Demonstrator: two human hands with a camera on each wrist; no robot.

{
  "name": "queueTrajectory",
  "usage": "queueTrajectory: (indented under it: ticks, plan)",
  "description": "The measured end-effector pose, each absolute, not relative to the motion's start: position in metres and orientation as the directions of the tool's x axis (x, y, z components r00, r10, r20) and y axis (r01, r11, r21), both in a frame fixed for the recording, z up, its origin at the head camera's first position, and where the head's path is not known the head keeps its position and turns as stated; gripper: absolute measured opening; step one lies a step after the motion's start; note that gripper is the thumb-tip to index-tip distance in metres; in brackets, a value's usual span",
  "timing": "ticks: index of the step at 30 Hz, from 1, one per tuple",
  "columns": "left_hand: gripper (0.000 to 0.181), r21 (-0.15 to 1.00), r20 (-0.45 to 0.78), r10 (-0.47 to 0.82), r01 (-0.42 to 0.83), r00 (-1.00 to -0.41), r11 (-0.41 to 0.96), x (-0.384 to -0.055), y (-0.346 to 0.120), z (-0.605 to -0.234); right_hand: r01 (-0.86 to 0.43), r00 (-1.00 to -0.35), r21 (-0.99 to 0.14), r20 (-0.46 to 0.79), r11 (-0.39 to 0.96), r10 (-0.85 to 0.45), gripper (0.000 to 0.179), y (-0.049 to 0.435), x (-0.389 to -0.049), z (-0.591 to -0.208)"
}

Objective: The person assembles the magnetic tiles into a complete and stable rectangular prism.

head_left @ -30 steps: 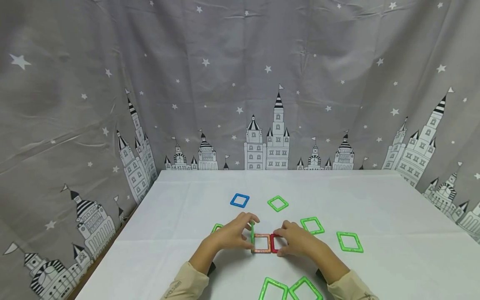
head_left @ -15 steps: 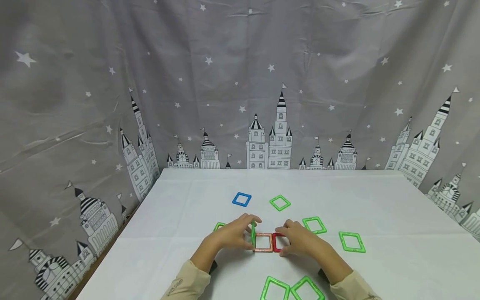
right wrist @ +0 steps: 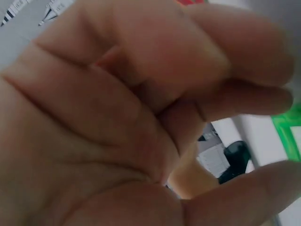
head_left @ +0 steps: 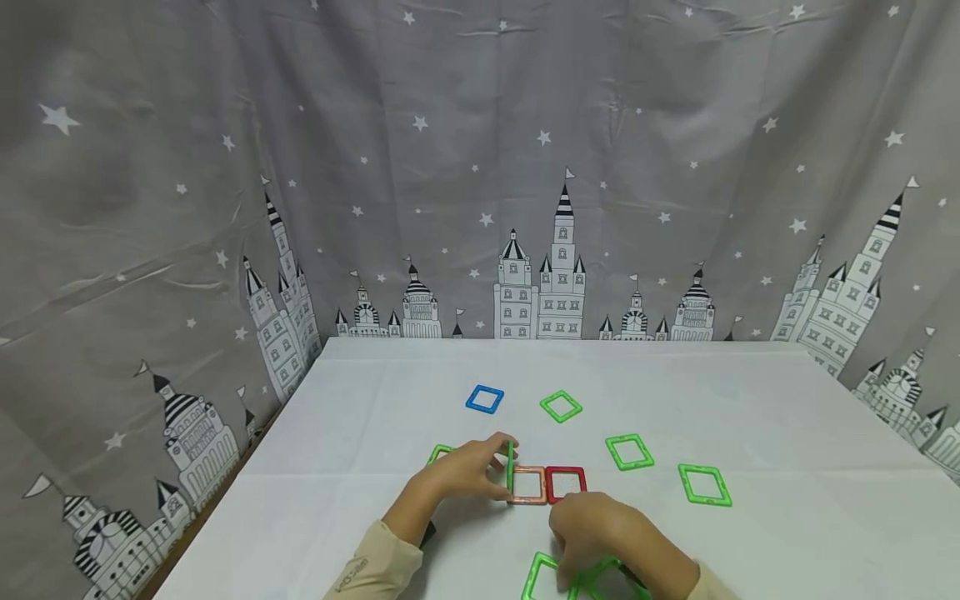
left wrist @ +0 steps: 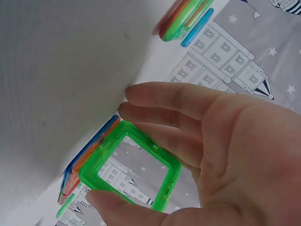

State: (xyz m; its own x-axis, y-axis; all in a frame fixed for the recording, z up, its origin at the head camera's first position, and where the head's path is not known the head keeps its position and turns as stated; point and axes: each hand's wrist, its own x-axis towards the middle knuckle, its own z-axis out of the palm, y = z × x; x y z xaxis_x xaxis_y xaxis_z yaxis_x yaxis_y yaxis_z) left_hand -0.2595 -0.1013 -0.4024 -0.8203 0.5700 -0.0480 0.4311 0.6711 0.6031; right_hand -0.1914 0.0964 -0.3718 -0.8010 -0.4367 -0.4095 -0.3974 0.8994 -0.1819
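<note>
My left hand (head_left: 474,468) holds a green square magnetic tile (head_left: 510,468) on edge, thumb at its near side and fingers at the far side. In the left wrist view this tile (left wrist: 155,147) stands between thumb and fingers. Flat beside its foot lies an orange square tile (head_left: 529,502), with a red square tile (head_left: 566,469) against its right side. My right hand (head_left: 603,533) reaches over two green tiles near the front, the left one (head_left: 531,577) and the right one (head_left: 593,587), partly covering both. Its fingers are bent with thumb apart; a green tile (right wrist: 287,134) shows past the fingertips.
On the white table (head_left: 405,400) a blue tile (head_left: 485,408) and a green tile (head_left: 561,419) lie further back. Two more green tiles, a nearer one (head_left: 630,465) and a farther-right one (head_left: 705,501), lie right. Another green tile (head_left: 438,451) is partly hidden behind the left hand.
My right hand has left the red tile and moved toward me, over the front green tiles. The red tile now shows whole. My left hand keeps hold of the upright green tile.
</note>
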Motion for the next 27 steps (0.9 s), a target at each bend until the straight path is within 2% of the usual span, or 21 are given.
queueTrajectory:
  ticks: [6,10,14,17,22,27]
  plan:
    - [0.062,0.596,-0.064,0.542,0.404,-0.838,0.694,-0.258,-0.100,-0.404,-0.422,-0.793,-0.117,-0.432,0.899,-0.429,0.016,0.090,-0.186,-0.376]
    - [0.062,0.588,-0.069,0.532,0.397,-0.844,0.705,-0.257,-0.100,-0.405,-0.428,-0.790,-0.145,-0.418,0.892,-0.448,0.017,0.091,-0.187,-0.377]
    - [0.062,0.585,-0.056,0.539,0.410,-0.841,0.700,-0.257,-0.100,-0.406,-0.443,-0.799,-0.205,-0.352,0.873,-0.488,0.020,0.095,-0.190,-0.376]
    - [0.061,0.588,-0.053,0.542,0.412,-0.839,0.696,-0.258,-0.101,-0.407,-0.491,-0.788,-0.275,-0.264,0.827,-0.556,0.019,0.101,-0.198,-0.372]
    - [0.063,0.597,-0.060,0.536,0.400,-0.842,0.696,-0.257,-0.104,-0.405,-0.571,-0.750,-0.425,-0.078,0.703,-0.657,0.008,0.114,-0.221,-0.361]
    - [0.060,0.599,-0.051,0.555,0.419,-0.830,0.682,-0.256,-0.105,-0.406,-0.562,-0.812,-0.423,0.120,0.711,-0.571,0.013,0.120,-0.244,-0.355]
